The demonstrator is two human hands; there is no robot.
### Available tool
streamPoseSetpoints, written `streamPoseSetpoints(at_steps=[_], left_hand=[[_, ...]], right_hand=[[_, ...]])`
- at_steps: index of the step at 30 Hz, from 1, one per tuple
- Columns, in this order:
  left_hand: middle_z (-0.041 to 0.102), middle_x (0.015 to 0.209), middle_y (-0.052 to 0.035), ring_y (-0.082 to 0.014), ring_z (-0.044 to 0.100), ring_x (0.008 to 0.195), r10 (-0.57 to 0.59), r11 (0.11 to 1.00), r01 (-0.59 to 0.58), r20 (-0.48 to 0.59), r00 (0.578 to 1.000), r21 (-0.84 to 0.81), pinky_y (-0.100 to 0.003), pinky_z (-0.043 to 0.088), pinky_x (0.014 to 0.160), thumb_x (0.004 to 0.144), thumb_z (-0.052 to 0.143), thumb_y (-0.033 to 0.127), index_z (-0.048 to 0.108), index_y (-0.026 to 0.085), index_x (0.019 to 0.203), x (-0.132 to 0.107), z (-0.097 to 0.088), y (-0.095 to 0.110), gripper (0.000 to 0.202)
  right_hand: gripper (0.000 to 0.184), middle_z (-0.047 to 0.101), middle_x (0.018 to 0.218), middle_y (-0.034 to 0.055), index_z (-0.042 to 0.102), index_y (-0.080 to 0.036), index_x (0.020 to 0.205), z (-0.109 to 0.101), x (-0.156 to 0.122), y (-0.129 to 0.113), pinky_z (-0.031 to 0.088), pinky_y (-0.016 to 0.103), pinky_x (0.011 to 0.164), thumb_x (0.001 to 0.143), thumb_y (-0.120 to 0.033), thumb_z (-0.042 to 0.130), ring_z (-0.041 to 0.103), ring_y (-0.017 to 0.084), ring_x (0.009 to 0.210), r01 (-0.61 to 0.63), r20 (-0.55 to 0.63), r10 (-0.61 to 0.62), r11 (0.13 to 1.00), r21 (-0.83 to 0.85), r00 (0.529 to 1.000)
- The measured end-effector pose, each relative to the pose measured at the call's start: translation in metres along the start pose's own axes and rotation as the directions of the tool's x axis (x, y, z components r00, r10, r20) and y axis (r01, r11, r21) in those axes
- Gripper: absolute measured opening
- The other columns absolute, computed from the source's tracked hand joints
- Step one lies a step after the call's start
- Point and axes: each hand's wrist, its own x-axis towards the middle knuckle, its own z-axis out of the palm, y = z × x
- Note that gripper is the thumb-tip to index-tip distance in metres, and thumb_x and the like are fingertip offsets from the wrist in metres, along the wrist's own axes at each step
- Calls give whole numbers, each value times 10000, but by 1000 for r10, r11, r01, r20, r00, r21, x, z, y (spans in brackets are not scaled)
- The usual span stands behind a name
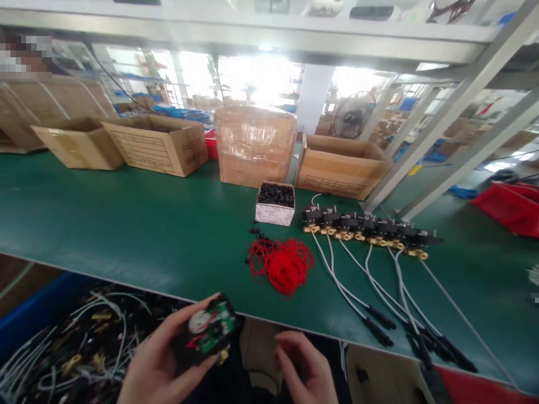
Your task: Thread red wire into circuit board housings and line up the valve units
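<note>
My left hand [162,359] grips a black valve housing [213,331] over the table's front edge. Its open side shows a green circuit board, red wires and a round pale part; a brass fitting pokes out below. To the right of it, my right hand [305,367] hovers apart from the housing, fingers curled and thumb close to the fingertips. Anything between those fingertips is too small or hidden to make out. Beyond the hands, a tangled heap of red rubber rings [286,266] lies on the green table [177,235], with a few small black parts [259,233] beside it.
A small box [275,210] holds black parts. To its right stands a row of valve units [366,227] with brass fittings and grey cables [357,269]. Cardboard boxes [154,148] line the back. A blue bin [46,300] of valve units sits lower left; metal posts [438,106] rise at right.
</note>
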Motion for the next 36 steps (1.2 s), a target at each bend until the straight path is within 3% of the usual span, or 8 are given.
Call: streamPoseSetpoints(at_steps=[4, 11, 16, 21, 25, 30, 33, 36], left_hand=[[743, 1236, -83, -272, 744, 1062, 67, 959, -1, 221, 973, -285, -353, 626, 945, 768, 816, 369, 677, 255, 1252, 20, 75, 51, 516], [718, 1279, -56, -274, 716, 1121, 173, 969, -154, 88, 981, -193, -391, 585, 1019, 810, 774, 404, 640, 289, 1298, 13, 153, 53, 520], [616, 1417, -65, -292, 601, 1297, 389, 908, -306, 304, 870, -285, -405, 520, 1099, 811, 718, 270, 550, 326, 1424, 33, 153, 60, 638], [572, 1429, -110, -334, 584, 1278, 219, 937, -65, 435, 873, -342, -451, 522, 1081, 700, 862, 325, 588, 307, 1395, 48, 140, 65, 747], [636, 1289, -107, -346, 599, 1217, 136, 926, 47, 448, 883, -374, -467, 531, 1042, 615, 908, 306, 671, 268, 1230, 48, 141, 77, 660], [662, 1123, -49, -241, 669, 958, 11, 864, 284, 578, 816, -416, -279, 568, 758, 562, 874, 154, 596, 254, 1146, 45, 145, 92, 654], [651, 1093, -27, -207, 656, 913, -13, 810, 385, 643, 766, -443, -251, 537, 741, 543, 848, 103, 567, 248, 1136, 45, 148, 94, 673], [637, 1086, -25, -194, 638, 909, -2, 757, 404, 617, 787, -513, -248, 518, 751, 565, 799, 94, 567, 235, 1113, 44, 155, 91, 612]], right_hand=[[457, 640, 1277, 130, 523, -222, 1412, -32, 6, -35, 587, 292, 939, 966, -252, 619, 673, 216, 1105, 102, -37, -99, 990, 93, 994], [825, 597, 1363, 102, 433, -219, 1477, -36, 18, -56, 562, 343, 1032, 720, -125, 747, 641, 243, 1179, 103, -318, -164, 974, -201, 934], [652, 623, 1311, 74, 544, -223, 1350, -66, 34, -60, 501, 347, 1099, 724, -116, 692, 600, 226, 1230, 181, -288, -281, 928, -327, 916], [710, 588, 1358, 71, 510, -223, 1369, -91, 41, -71, 478, 345, 1110, 696, -72, 677, 576, 211, 1257, 198, -4, -199, 976, -96, 980], [696, 570, 1383, 62, 523, -235, 1396, -113, 53, -84, 471, 360, 1129, 737, -24, 600, 569, 201, 1273, 201, 235, -174, 975, -94, 956], [273, 706, 1063, 69, 686, -173, 1138, -133, 107, -93, 595, 275, 814, 919, -144, 526, 699, 161, 918, 285, 93, -269, 905, -316, 959], [196, 703, 964, 56, 718, -165, 1038, -123, 147, -93, 553, 239, 693, 919, -117, 570, 666, 146, 815, 336, 79, -345, 794, -506, 935], [179, 681, 909, 50, 735, -150, 993, -101, 179, -95, 522, 244, 678, 888, -55, 625, 644, 155, 814, 373, 158, -347, 741, -558, 924]])
